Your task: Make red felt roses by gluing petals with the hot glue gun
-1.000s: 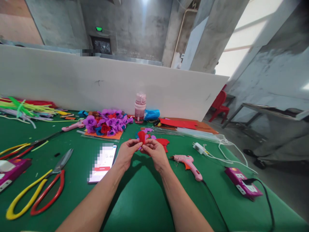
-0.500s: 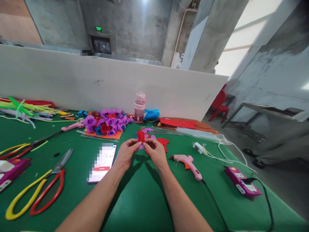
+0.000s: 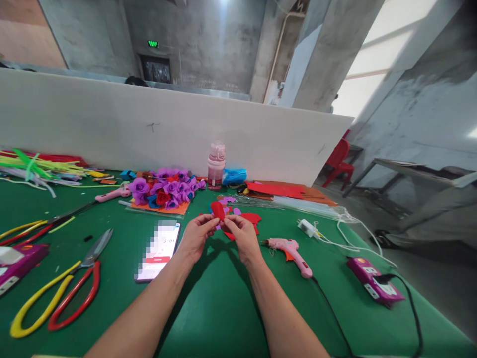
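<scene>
Between my two hands, a little above the green table [image 3: 219, 308], is a red petal [image 3: 217, 210]. My left hand [image 3: 196, 236] pinches its lower left side with thumb and fingertips. On the other side my right hand [image 3: 240, 233] grips its lower right edge, also closed. More red petals [image 3: 252, 219] lie behind my right hand, and purple petal pieces [image 3: 226, 200] are scattered just beyond the held one. Farther back to the left, purple, red and blue artificial roses [image 3: 173, 189] are heaped on an orange sheet.
A lit phone [image 3: 158, 251] lies left of my hands, with large scissors [image 3: 80, 278] farther left. To the right are a pink glue gun [image 3: 290, 251] with its cord, a white plug [image 3: 307, 227] and a purple power box [image 3: 374, 281]. A pink bottle [image 3: 216, 169] stands at the back.
The red petal's top has tilted slightly, and my right fingers have shifted a little on its edge. Both hands stay in almost the same place.
</scene>
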Motion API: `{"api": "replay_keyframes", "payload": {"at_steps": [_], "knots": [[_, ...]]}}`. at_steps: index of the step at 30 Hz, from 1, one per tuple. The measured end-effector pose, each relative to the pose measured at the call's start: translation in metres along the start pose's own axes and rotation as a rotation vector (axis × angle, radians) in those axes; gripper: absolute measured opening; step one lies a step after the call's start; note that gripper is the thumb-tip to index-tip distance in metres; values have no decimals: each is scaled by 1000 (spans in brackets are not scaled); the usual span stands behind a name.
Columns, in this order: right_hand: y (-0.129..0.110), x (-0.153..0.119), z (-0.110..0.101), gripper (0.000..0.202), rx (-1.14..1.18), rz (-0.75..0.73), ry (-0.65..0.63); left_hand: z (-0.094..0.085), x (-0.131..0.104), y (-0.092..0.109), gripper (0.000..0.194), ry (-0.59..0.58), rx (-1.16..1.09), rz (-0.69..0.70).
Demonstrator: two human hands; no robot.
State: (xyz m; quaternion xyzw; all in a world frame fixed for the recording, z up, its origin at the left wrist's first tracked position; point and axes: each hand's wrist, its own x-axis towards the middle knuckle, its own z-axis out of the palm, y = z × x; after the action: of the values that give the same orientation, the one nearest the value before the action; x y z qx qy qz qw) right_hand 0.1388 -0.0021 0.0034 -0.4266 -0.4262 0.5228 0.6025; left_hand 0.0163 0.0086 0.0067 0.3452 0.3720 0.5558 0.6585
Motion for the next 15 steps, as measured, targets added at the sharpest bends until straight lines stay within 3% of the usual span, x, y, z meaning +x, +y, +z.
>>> {"api": "replay_keyframes", "payload": {"at_steps": [3, 8, 11, 15], "knots": [[-1, 2, -1, 20, -3, 28, 25, 0, 0, 0, 28, 23, 23, 4], [-26, -2, -19, 26, -93, -77, 208, -1, 1, 0, 30, 54, 80, 20], [-47, -16, -53, 28, -293, -179, 258, -1, 1, 1, 32, 58, 81, -4], [-61, -41, -122, 26, -869, -208, 384, 1, 0, 3, 35, 69, 99, -18]]}}
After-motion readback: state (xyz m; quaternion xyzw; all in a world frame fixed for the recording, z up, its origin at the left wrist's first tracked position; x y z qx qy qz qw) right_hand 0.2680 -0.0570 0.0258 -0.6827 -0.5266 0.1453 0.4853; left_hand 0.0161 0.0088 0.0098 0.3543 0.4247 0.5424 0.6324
